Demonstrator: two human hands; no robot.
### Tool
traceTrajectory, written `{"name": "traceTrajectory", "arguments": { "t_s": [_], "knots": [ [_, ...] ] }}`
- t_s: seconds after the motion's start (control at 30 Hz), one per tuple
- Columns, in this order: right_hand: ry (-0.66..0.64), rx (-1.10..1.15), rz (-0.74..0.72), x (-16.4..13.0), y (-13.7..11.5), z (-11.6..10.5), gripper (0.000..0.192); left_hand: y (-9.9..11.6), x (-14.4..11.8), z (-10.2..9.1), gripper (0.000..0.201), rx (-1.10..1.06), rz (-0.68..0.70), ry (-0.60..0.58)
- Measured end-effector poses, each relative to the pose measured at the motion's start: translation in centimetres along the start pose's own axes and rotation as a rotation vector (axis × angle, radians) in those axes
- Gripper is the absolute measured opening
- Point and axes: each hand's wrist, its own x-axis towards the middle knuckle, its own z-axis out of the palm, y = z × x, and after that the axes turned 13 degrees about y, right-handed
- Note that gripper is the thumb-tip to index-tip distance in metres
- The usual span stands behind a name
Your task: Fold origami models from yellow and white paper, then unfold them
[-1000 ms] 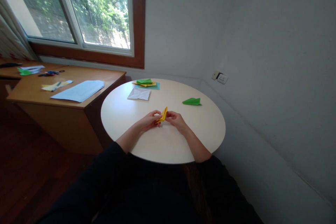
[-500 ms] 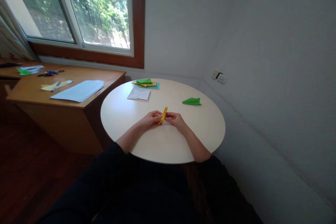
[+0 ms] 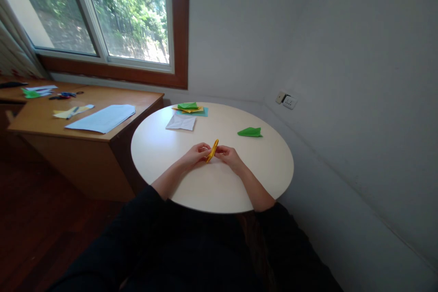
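Observation:
A small piece of folded yellow paper [image 3: 212, 151] stands on edge, tilted, between my two hands over the round white table [image 3: 219, 191]. My left hand [image 3: 197, 154] is closed on its left side, the fingertips partly hidden behind the paper. From the right, my right hand [image 3: 230, 156] pinches the same paper with thumb and fingers. Farther off to the right lies a folded green paper [image 3: 250, 132]. A creased white paper [image 3: 181, 122] rests beyond my left hand.
Behind the white paper is a stack of green, yellow and blue papers [image 3: 195, 110]. At left, a wooden desk [image 3: 143, 105] bears large white sheets [image 3: 102, 118], a pen on yellow paper [image 3: 72, 112] and scissors-like items. A wall with a socket [image 3: 290, 102] borders the right.
The yellow paper has turned slightly and looks thinner, more edge-on. Both hands stay in nearly the same place, still gripping it.

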Motion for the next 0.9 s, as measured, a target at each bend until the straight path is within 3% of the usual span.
{"name": "traceTrajectory", "arguments": {
  "t_s": [0.9],
  "knots": [
    [0.016,-0.055,-0.032,-0.04,-0.06,0.07,0.031,0.85,-0.8,0.6,0.034,0.039,0.027,0.057]
  ]
}}
